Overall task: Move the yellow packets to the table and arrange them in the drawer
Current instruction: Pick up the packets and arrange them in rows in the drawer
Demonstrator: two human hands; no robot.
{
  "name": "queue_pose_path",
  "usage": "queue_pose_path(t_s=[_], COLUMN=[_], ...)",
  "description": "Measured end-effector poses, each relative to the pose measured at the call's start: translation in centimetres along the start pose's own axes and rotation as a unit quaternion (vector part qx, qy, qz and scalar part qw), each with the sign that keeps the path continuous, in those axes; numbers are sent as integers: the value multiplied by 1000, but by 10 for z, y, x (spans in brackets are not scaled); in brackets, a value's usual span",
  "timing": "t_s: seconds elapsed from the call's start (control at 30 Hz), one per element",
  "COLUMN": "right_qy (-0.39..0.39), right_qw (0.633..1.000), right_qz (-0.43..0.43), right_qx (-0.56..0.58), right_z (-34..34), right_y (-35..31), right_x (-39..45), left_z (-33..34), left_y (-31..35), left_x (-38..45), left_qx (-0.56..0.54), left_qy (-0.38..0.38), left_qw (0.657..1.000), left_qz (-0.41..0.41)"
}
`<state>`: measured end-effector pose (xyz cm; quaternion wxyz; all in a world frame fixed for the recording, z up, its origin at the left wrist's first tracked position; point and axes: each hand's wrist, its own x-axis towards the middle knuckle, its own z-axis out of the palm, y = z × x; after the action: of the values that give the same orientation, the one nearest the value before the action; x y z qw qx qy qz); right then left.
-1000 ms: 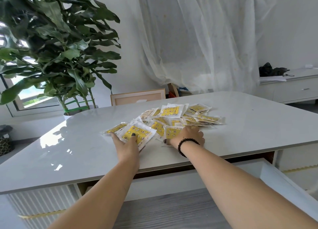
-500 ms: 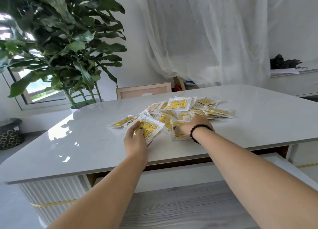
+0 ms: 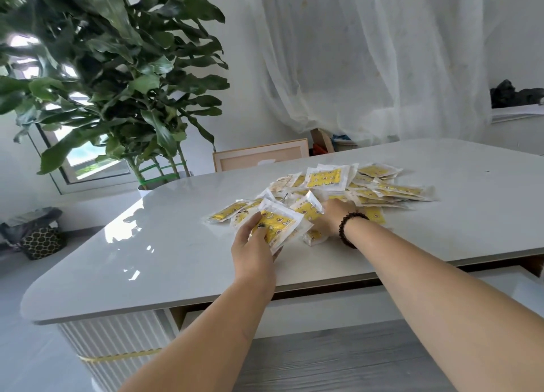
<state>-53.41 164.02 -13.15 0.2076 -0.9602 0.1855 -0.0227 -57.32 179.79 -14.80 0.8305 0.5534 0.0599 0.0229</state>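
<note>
The yellow packets (image 3: 347,190) lie in a loose pile on the white table (image 3: 147,253). The left hand (image 3: 254,251) pinches one packet (image 3: 276,225), now lifted a bit. The right hand (image 3: 331,218) is curled around more packets. The open drawer (image 3: 338,359) below shows only its grey bottom.

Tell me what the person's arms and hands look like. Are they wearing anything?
Both arms are bare, with no sleeves in view. The right hand has a dark round-beaded bracelet around its wrist. The left hand wears no bracelet or watch; a small dark spot sits near one finger, too small to identify. No gloves on either hand.
</note>
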Motion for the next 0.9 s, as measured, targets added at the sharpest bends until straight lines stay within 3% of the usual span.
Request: queue_pose_path(t_s=[0.37, 0.6, 0.73, 0.9], right_qy=[111, 87, 60, 62], right_qw=[981, 890, 859, 873], right_qz=[-92, -46, -96, -115], right_qx=[131, 445, 499, 470], right_z=[-6, -50, -71, -73], right_y=[-4, 1, 5, 34], right_x=[-48, -123, -184, -267], left_z=[-37, -43, -42, -39], left_y=[40, 66, 74, 77], left_x=[-29, -85, -128, -167], left_qx=[189, 221, 192, 190], left_qy=[-2, -22, -80, -200], left_qw=[982, 975, 978, 961], left_qz=[15, 14, -24, -7])
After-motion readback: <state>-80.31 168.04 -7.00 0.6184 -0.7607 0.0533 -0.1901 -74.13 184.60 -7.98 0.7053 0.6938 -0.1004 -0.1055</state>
